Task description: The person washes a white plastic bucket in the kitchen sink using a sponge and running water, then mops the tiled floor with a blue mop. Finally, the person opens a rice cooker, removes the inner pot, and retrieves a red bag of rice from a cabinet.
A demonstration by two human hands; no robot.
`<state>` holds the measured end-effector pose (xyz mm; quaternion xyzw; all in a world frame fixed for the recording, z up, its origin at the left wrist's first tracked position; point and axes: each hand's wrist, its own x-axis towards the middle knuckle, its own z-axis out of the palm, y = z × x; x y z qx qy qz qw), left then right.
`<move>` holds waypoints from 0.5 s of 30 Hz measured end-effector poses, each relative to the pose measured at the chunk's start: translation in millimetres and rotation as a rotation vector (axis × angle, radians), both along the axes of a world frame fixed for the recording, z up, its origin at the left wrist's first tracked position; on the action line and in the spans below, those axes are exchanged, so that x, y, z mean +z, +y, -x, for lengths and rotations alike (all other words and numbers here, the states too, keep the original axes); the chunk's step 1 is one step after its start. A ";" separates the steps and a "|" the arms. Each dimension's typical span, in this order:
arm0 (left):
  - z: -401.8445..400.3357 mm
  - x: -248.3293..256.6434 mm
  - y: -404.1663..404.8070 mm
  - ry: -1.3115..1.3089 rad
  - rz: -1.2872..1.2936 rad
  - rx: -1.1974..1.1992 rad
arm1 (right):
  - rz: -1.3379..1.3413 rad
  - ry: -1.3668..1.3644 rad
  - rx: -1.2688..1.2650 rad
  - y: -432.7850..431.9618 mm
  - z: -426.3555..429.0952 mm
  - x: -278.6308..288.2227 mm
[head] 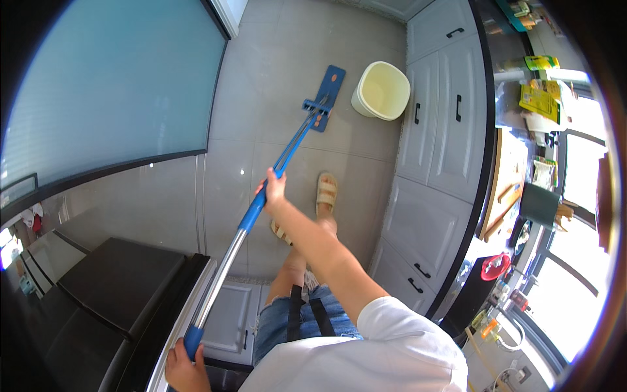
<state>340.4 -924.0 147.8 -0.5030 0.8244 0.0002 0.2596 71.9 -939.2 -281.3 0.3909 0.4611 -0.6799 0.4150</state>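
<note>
A flat mop with a blue and steel pole point(223, 274) slants across the view from lower left to upper middle. Near the pole's top end, my left hand point(185, 368) is wrapped round a blue grip. My right hand point(273, 190) grasps the pole lower down, by the blue sleeve section. The mop's flat blue head point(330, 84) rests on the grey tiled floor point(279, 59), with a blue scraper-like piece point(313, 106) just above it on the pole. Right of the head stands a cream plastic bucket point(379, 93), apart from it.
Grey cabinets point(433, 215) with black handles line the right side, under a cluttered black-edged counter point(482, 161). A frosted-glass sliding door point(127, 73) is at left. Dark furniture point(120, 284) stands lower left. My sandalled foot point(326, 193) is on the tiles.
</note>
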 end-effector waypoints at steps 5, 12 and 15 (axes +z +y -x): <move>98.2 -39.7 -20.4 0.030 -0.239 0.091 | -0.106 0.017 0.089 -7.6 126.2 -41.8; 247.3 -133.2 -47.6 0.058 -0.391 0.068 | -0.394 0.322 0.337 -47.8 321.1 -127.4; 336.5 -159.0 -60.3 0.084 -0.465 0.148 | -0.468 0.315 0.439 -67.2 423.6 -141.1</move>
